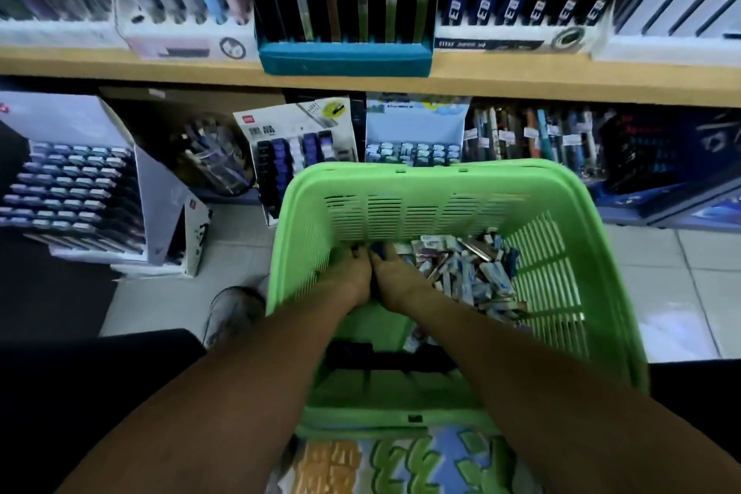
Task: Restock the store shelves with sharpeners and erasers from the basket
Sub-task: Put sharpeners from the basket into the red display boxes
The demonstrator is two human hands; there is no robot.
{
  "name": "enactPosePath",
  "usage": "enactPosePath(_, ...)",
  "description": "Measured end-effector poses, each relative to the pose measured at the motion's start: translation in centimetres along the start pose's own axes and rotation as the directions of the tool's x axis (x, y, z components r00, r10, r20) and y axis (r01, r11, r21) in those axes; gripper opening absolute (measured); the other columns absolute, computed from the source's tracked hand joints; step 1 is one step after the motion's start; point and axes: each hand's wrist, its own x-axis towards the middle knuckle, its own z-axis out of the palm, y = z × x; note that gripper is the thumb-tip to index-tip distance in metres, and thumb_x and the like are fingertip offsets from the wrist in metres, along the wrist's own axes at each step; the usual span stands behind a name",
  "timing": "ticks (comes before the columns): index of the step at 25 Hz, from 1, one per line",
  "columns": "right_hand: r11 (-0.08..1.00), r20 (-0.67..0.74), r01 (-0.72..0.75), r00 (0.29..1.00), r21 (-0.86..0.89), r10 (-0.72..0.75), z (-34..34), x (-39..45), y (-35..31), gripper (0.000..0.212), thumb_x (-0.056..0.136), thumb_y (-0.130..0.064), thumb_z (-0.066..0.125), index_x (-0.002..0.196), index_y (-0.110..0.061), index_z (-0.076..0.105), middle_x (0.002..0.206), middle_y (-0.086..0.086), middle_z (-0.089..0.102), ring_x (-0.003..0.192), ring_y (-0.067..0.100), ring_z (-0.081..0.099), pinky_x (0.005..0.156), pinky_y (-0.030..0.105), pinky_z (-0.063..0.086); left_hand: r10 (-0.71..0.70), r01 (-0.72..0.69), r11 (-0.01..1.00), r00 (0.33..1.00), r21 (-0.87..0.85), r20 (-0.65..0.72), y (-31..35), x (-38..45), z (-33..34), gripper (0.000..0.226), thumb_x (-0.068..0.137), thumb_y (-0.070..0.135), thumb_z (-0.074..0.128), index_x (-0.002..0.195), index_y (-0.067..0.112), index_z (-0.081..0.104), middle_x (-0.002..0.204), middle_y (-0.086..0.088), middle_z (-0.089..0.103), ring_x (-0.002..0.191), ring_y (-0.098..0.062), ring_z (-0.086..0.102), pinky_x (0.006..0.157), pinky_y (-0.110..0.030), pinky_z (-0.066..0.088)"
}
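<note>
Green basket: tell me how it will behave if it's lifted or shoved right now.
The basket has thin slotted walls, so it probably flexes a little and weighs little itself. The small packs lie piled toward one side, so lifting may tilt it that way and make them slide. Both hands, left and right, are down inside, so a shove would likely catch them.

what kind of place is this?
Most likely a stationery shop aisle: a wooden shelf lined with display boxes of pens, more pen displays on the floor, and a green basket of small packaged stock.
</note>
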Motion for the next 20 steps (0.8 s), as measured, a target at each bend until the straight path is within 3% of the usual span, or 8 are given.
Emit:
enactPosePath(2,1.0,-0.025,-0.015,1.0,-0.02,0.015,0.7,0.1,0.0,0.07,0.095,-0.012,0.055,0.156,-0.015,0.019,0.15,0.022,0.022,0.104,0.043,0.061,0.07,0.041,0.044,-0.043,0.044,0.997,0.999,-0.064,0.022,-0.1,0.6,0.5,0.085,0.09,0.015,0.065,0.157,0.021,0.013,0.16,-0.015,0.012,0.138,-0.039,0.04,0.111,-0.048,0.039)
enactPosePath(5,0.999,-0.057,-0.006,0.998,-0.04,0.004,1.2,-0.1,-0.2,0.067,0.093,-0.01,0.058,0.152,-0.01,0.025,0.143,0.024,0.028,0.1,0.042,0.062,0.07,0.042,0.047,-0.086,0.087,0.989,0.996,-0.12,0.016,0.0,0.8,1.0,0.085,0.088,0.01,0.067,0.155,0.023,0.017,0.163,-0.014,0.003,0.14,-0.035,0.041,0.11,-0.043,0.038)
enactPosePath(9,0.996,-0.046,0.029,0.999,0.089,-0.025,0.8,-0.2,0.4,0.055,0.089,-0.016,0.063,0.139,-0.01,0.042,0.129,0.019,0.044,0.103,0.039,0.061,0.083,0.041,0.051,-0.081,0.078,0.994,0.996,-0.08,-0.032,0.4,0.3,2.3,0.074,0.088,0.006,0.068,0.147,0.021,0.027,0.15,-0.008,0.02,0.135,-0.031,0.042,0.104,-0.04,0.043)
enactPosePath(13,0.969,0.051,-0.004,0.999,0.246,-0.009,-0.6,0.1,1.8,0.044,0.091,-0.011,0.058,0.135,-0.014,0.059,0.121,0.019,0.057,0.112,0.035,0.059,0.093,0.035,0.05,-0.083,0.074,0.994,0.991,-0.079,-0.108,0.1,0.7,3.8,0.052,0.098,0.021,0.053,0.146,0.026,0.033,0.14,-0.014,0.028,0.117,-0.037,0.052,0.095,-0.04,0.047)
enactPosePath(17,0.908,0.124,-0.101,0.991,0.408,0.054,-1.4,-0.1,2.3,0.037,0.09,-0.003,0.054,0.12,-0.013,0.072,0.114,0.01,0.069,0.107,0.026,0.063,0.087,0.027,0.05,-0.038,0.035,0.999,0.994,-0.031,-0.101,0.0,1.3,4.5,0.046,0.094,0.022,0.057,0.139,0.021,0.045,0.131,-0.017,0.046,0.119,-0.034,0.049,0.093,-0.039,0.045)
enactPosePath(20,0.813,0.115,-0.148,0.988,0.563,0.1,-1.5,-0.3,2.4,0.034,0.082,0.005,0.056,0.105,-0.01,0.078,0.093,0.008,0.072,0.09,0.021,0.065,0.077,0.026,0.052,-0.085,0.07,0.984,0.993,-0.162,-0.087,0.4,1.5,3.3,0.04,0.087,0.027,0.072,0.124,0.015,0.062,0.125,-0.014,0.054,0.112,-0.032,0.06,0.091,-0.037,0.05)
